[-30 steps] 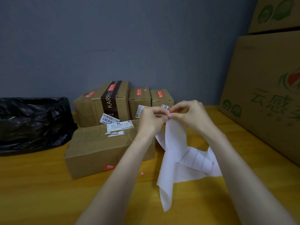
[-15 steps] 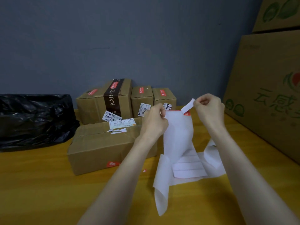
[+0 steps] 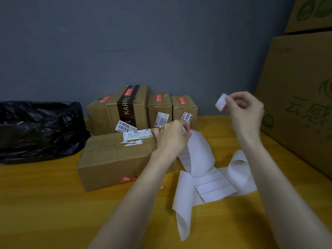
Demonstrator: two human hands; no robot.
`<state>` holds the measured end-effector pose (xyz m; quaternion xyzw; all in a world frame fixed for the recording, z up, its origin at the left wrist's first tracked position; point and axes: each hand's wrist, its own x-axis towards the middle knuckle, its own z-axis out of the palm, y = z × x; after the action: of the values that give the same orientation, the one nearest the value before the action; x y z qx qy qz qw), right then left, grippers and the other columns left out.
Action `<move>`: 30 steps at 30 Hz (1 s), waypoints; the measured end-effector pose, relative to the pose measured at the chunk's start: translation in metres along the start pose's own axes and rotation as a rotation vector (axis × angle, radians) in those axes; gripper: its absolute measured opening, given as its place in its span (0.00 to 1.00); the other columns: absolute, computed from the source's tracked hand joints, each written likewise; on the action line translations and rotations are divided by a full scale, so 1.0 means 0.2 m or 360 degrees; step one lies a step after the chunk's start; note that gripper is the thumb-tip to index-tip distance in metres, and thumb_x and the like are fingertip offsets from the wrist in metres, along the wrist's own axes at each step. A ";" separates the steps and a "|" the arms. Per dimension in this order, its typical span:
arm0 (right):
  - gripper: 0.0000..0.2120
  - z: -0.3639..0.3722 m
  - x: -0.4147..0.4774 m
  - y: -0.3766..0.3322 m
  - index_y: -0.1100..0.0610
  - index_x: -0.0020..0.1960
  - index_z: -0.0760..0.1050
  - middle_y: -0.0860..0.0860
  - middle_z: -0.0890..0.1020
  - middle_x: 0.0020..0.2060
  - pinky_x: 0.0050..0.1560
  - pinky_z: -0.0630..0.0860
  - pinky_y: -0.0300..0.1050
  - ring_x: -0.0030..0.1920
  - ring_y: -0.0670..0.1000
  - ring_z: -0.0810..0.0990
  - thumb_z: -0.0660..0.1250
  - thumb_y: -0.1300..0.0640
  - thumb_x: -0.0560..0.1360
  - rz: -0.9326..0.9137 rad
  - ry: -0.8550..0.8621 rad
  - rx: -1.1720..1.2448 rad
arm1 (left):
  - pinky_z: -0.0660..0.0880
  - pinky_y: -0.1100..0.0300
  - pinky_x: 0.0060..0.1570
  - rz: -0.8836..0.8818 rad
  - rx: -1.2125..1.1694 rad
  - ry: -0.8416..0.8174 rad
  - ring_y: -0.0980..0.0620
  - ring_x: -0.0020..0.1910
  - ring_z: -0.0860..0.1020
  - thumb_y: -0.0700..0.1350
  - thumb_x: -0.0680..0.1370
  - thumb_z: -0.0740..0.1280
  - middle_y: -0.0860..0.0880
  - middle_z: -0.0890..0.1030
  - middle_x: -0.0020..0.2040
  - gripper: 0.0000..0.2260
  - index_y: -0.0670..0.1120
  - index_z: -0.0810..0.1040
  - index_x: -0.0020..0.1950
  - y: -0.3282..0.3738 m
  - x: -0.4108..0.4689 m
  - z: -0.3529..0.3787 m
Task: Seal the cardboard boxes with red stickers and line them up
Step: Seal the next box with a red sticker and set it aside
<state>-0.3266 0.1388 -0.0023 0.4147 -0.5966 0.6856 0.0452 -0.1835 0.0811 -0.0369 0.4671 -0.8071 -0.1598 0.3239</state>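
In the head view, the right hand (image 3: 246, 114) is raised at the right of the frame, just in front of the large cartons (image 3: 301, 97). Its thumb and fingertips pinch 1 sticker (image 3: 221, 102), which curls with its white side toward the camera and a sliver of red at its lower edge. The left hand (image 3: 172, 137), at the centre, has curled fingers pinching the top of the white backing strip (image 3: 199, 153), which trails in loops onto the desk (image 3: 45, 203). Just left of that hand lies the front box (image 3: 115, 159), with a dark seam along its top that looks unsealed. Behind it, against the wall, the back row of boxes (image 3: 159, 108) already shows red stickers on the lids. A black bag (image 3: 39, 130) sits at the left edge. The step in hand is probably carrying the sticker to the front box's seam. To do that well, the pinch should stay on 1 corner so the glue touches as little finger as possible. The left hand should let the strip go and press the 2 flaps together. The sticker should land square across the seam, half on each flap, then be rubbed flat from the middle outward. A curled sticker may fold onto itself, so it needs stretching flat before it touches the box.
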 end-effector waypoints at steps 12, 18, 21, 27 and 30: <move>0.08 0.10 -0.08 -0.06 0.57 0.41 0.80 0.52 0.83 0.37 0.46 0.79 0.40 0.39 0.47 0.83 0.71 0.69 0.69 -0.0169 -0.0803 0.0385 | 0.69 0.67 0.35 -0.0361 -0.1533 -0.0216 0.59 0.35 0.79 0.51 0.76 0.67 0.51 0.82 0.38 0.11 0.45 0.79 0.41 0.04 0.05 -0.23; 0.10 0.09 -0.09 -0.06 0.56 0.40 0.80 0.46 0.84 0.34 0.43 0.79 0.37 0.39 0.44 0.83 0.71 0.70 0.68 -0.0093 -0.1071 0.0406 | 0.73 0.63 0.41 -0.0355 -0.1609 -0.0028 0.56 0.36 0.78 0.40 0.73 0.71 0.50 0.80 0.39 0.06 0.45 0.75 0.48 -0.02 0.06 -0.26; 0.12 0.09 -0.09 -0.07 0.54 0.41 0.80 0.46 0.84 0.35 0.43 0.79 0.35 0.39 0.43 0.83 0.71 0.71 0.68 -0.0064 -0.1150 0.0362 | 0.72 0.64 0.39 -0.0334 -0.1554 0.0009 0.57 0.36 0.77 0.38 0.74 0.70 0.50 0.79 0.37 0.04 0.46 0.78 0.43 -0.04 0.06 -0.29; 0.11 0.08 -0.10 -0.09 0.54 0.45 0.77 0.51 0.83 0.44 0.43 0.79 0.35 0.45 0.46 0.84 0.69 0.70 0.71 0.0039 -0.1328 0.0246 | 0.73 0.64 0.40 -0.0357 -0.1531 0.0075 0.59 0.34 0.78 0.41 0.75 0.69 0.50 0.81 0.39 0.04 0.45 0.79 0.41 -0.07 0.06 -0.32; 0.06 0.09 -0.09 -0.08 0.56 0.43 0.76 0.56 0.83 0.42 0.43 0.80 0.39 0.42 0.51 0.84 0.66 0.67 0.74 0.0086 -0.1264 0.0216 | 0.72 0.66 0.39 -0.0303 -0.1438 0.0092 0.62 0.31 0.77 0.39 0.75 0.69 0.51 0.80 0.37 0.04 0.45 0.79 0.41 -0.07 0.06 -0.34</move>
<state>-0.2961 0.1365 -0.0022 0.6335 -0.5318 0.5108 -0.2344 -0.1334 0.0669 0.0107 0.3555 -0.6008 -0.5114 0.5012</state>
